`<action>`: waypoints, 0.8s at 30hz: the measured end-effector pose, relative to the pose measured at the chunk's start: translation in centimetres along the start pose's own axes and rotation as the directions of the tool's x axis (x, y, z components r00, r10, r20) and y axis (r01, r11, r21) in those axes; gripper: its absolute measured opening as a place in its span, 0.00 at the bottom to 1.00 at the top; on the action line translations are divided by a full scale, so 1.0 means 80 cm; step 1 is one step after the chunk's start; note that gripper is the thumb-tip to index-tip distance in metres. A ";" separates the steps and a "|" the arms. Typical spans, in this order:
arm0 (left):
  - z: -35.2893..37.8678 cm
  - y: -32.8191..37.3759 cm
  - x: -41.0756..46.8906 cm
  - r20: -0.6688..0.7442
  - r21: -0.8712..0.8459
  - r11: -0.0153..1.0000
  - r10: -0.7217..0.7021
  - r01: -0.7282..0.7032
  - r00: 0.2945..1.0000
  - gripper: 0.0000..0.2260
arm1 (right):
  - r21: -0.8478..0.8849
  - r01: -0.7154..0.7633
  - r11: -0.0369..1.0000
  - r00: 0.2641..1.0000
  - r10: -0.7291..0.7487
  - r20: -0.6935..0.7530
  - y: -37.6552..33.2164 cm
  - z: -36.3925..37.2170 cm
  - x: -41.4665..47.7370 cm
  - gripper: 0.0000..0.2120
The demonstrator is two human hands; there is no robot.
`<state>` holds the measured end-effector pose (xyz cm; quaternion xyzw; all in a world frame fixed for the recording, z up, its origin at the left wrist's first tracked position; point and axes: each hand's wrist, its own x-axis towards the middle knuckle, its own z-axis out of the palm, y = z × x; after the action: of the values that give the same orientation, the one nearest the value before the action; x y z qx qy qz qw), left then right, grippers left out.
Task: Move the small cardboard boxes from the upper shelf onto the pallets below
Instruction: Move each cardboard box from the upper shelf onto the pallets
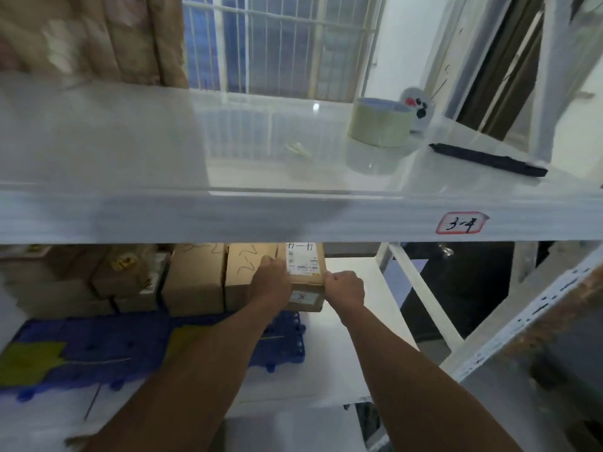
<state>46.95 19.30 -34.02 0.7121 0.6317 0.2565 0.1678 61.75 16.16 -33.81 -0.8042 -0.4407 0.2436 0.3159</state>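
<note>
Both hands were clamped on it: the left hand (270,280) curled round the left side of the small cardboard box (305,272), the right hand (345,287) gripping its right edge. The box sat just below the shelf (228,216), label up, against the row of boxes (192,278) under the shelf, at the blue pallet's (130,340) right end. Resting or lifted, hard to tell. On the shelf lay a tape roll (380,122) and a slim black tool (486,159).
</note>
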 end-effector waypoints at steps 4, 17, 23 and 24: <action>0.023 -0.011 0.002 -0.017 0.076 0.997 0.019 -0.018 1.000 0.09 | -0.004 -0.032 0.999 0.998 0.033 0.057 0.013 0.013 0.020 0.20; 0.036 -0.036 0.006 -0.045 0.303 0.951 0.080 -0.062 0.996 0.11 | -0.009 -0.014 1.000 0.995 0.014 0.096 0.022 0.045 0.051 0.19; 0.032 -0.043 0.008 -0.054 0.302 0.952 0.061 -0.042 0.997 0.11 | -0.012 0.022 1.000 0.995 -0.021 0.096 0.018 0.056 0.052 0.20; 0.031 -0.045 0.008 -0.055 0.299 0.953 0.057 -0.038 0.997 0.11 | -0.016 0.027 0.999 0.995 -0.026 0.094 0.018 0.058 0.052 0.21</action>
<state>45.53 20.68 -37.95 0.7359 0.6506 0.1847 0.0325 61.48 20.50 -38.46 -0.7887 -0.4678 0.2730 0.2909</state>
